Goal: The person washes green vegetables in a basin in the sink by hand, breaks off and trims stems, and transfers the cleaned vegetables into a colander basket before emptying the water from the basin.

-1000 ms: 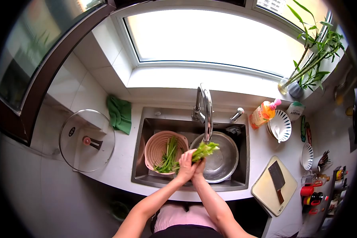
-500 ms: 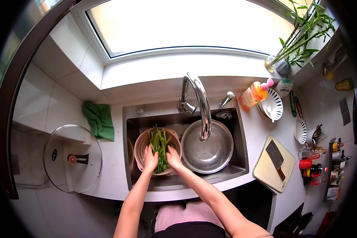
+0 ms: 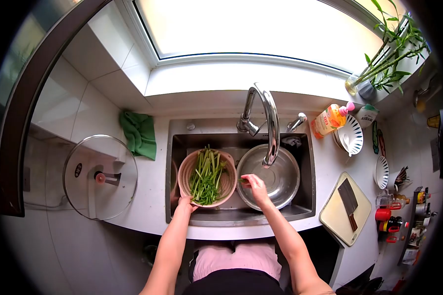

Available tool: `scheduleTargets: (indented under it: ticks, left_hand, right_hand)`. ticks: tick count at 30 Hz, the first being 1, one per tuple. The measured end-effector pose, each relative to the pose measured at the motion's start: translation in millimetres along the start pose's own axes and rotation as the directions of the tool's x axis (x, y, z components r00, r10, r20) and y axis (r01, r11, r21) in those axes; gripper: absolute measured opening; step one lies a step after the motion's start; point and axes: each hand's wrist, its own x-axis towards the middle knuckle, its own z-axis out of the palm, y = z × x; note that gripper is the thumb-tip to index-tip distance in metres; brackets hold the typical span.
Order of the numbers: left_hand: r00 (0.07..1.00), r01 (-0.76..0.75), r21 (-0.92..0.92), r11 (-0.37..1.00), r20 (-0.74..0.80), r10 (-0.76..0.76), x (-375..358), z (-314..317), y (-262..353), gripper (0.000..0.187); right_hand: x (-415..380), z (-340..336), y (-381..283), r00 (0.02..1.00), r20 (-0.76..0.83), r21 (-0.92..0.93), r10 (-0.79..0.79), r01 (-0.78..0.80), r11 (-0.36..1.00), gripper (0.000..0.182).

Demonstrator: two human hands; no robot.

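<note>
A pink colander sits in the left part of the sink, filled with cut green vegetable stems. My left hand is closed on the colander's near left rim, with some fingers hidden. Over the left side of the metal bowl, my right hand pinches a small green vegetable piece between its fingertips. The bowl stands in the right part of the sink, under the faucet.
On the right counter are a cutting board with a cleaver, an orange soap bottle and striped bowls. To the left are a green cloth and a glass lid. Plant stems stand by the window.
My right hand has left the vegetables and moved right over the metal bowl with a small green piece. My left hand has moved from the stems to the colander's rim. The view has shifted.
</note>
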Motion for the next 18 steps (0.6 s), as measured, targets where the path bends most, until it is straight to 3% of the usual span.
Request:
scheduleTargets:
  ticks: [1,3,5,7,8,11,13,15,17,18]
  left_hand:
    - [1.000,0.001,-0.003,1.000,0.002,-0.001,0,1,-1,0.034]
    - [0.997,0.069,0.060,0.996,0.027,-0.071,-4,1,4,0.031]
    - [0.987,-0.022,0.011,1.000,0.162,0.020,-17,-2,10,0.035]
    - [0.992,-0.075,0.062,0.995,0.107,0.068,-35,1,16,0.035]
    - [0.992,-0.083,0.057,0.995,0.104,0.076,-47,-1,17,0.035]
    - [0.970,-0.181,0.067,0.981,0.175,0.167,-78,-9,26,0.035]
    - [0.935,-0.264,0.158,0.951,0.283,0.213,-93,-13,32,0.036]
    - [0.913,-0.339,0.152,0.928,0.292,0.286,-106,-10,31,0.035]
    - [0.894,-0.346,0.153,0.926,0.355,0.275,-117,-6,31,0.037]
    - [0.885,-0.364,0.167,0.916,0.370,0.284,-119,-5,29,0.038]
  right_hand:
    - [-1,4,4,0.995,0.060,0.167,0.084,-0.092,0.982,0.025]
    - [-12,18,-17,0.992,0.041,-0.124,-0.122,0.126,0.984,0.022]
    - [-20,36,-48,0.958,0.002,-0.306,-0.287,0.274,0.912,0.013]
    - [-24,54,-85,0.887,-0.025,-0.339,-0.461,0.426,0.839,0.010]
    - [-29,59,-109,0.889,-0.039,-0.312,-0.456,0.423,0.851,0.008]
    - [-21,76,-101,0.778,-0.020,-0.290,-0.628,0.596,0.749,0.014]
    - [-10,78,-70,0.754,0.332,-0.675,-0.566,0.609,0.416,0.033]
    - [-19,67,-56,0.847,0.358,-0.695,-0.394,0.523,0.493,0.041]
    - [-31,34,-66,0.762,0.397,-0.671,-0.511,0.621,0.405,0.039]
    - [-34,13,-57,0.830,0.327,-0.575,-0.452,0.555,0.601,0.038]
